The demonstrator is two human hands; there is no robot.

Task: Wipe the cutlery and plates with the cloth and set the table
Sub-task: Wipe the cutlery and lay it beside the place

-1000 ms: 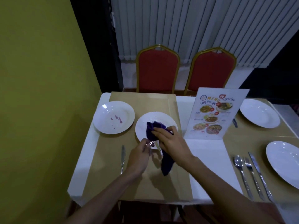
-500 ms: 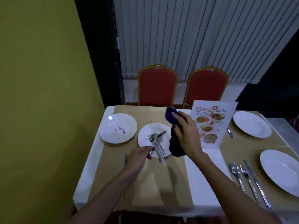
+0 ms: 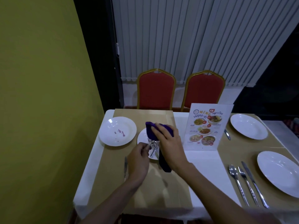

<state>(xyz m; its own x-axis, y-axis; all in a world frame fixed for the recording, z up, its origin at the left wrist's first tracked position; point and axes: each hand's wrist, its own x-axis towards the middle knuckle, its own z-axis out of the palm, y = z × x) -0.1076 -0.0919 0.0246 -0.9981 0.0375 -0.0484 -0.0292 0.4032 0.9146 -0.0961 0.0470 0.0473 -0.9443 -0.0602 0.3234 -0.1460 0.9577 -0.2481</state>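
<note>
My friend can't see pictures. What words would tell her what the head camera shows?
A person's left hand grips cutlery over a white plate while the right hand holds a purple cloth over its far end. A stained plate sits to the left, a menu card to the right.

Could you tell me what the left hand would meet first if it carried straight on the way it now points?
Most likely the purple cloth held by the right hand, just beyond the cutlery that the left hand grips over the small plate; depth is hard to judge.
</note>
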